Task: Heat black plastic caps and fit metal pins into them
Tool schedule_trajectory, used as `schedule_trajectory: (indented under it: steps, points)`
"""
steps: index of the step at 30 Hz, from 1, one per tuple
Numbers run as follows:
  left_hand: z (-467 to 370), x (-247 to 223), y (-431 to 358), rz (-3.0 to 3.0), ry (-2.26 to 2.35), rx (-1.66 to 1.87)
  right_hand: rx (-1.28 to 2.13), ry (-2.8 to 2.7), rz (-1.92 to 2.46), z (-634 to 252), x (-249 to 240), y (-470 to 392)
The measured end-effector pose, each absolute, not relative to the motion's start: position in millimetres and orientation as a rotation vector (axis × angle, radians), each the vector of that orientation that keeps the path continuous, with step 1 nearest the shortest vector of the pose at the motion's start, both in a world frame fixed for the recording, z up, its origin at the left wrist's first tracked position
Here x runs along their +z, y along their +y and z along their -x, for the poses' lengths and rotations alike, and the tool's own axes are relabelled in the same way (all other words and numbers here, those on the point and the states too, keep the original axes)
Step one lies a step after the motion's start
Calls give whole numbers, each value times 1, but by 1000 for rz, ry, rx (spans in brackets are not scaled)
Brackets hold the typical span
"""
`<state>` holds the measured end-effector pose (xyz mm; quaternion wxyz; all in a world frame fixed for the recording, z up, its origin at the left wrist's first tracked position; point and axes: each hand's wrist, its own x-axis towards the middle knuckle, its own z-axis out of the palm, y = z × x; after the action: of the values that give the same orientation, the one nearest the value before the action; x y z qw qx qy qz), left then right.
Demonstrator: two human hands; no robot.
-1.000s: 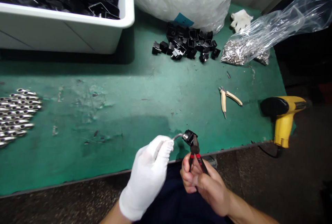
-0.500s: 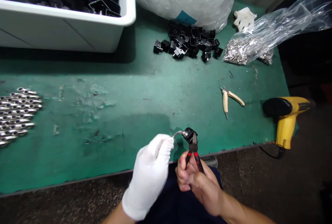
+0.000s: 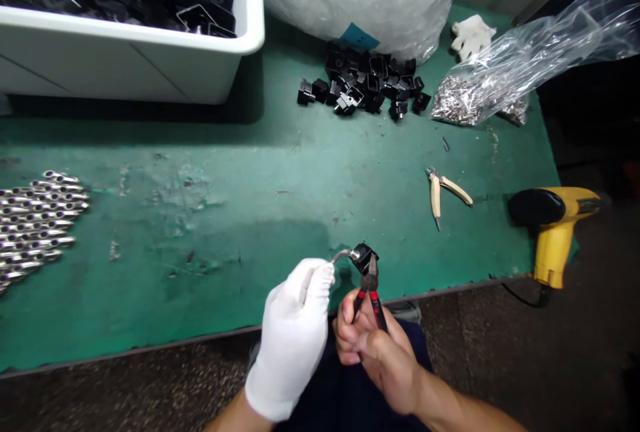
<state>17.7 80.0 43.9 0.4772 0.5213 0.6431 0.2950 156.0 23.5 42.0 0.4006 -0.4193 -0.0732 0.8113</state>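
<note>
Two hands busy in the head view: gloved left hand (image 3: 295, 332) pinched closed on a bent rod (image 3: 343, 254), bare right hand (image 3: 375, 355) wrapped round pliers (image 3: 370, 282), tips at the black cap (image 3: 363, 256) on the rod's end, near the surface's (image 3: 270, 165) front edge. Imo, brace the rod, squeeze gently.

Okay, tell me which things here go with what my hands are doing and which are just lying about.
In the job:
left hand, gloved, holding a bent metal piece
right hand, gripping red pliers
black part, at the pliers' tips
black pile, probably: similar-looking parts

Untouched, so apparently just lying about:
cream pliers
heat gun
metal tubes
bag of metal bits
</note>
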Motion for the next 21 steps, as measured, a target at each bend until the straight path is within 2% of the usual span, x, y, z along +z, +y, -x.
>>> schedule_trajectory:
  steps: [21]
  points:
    - [-27,35,73,-1118,1674,799,2022,-137,1046,-140,37,26]
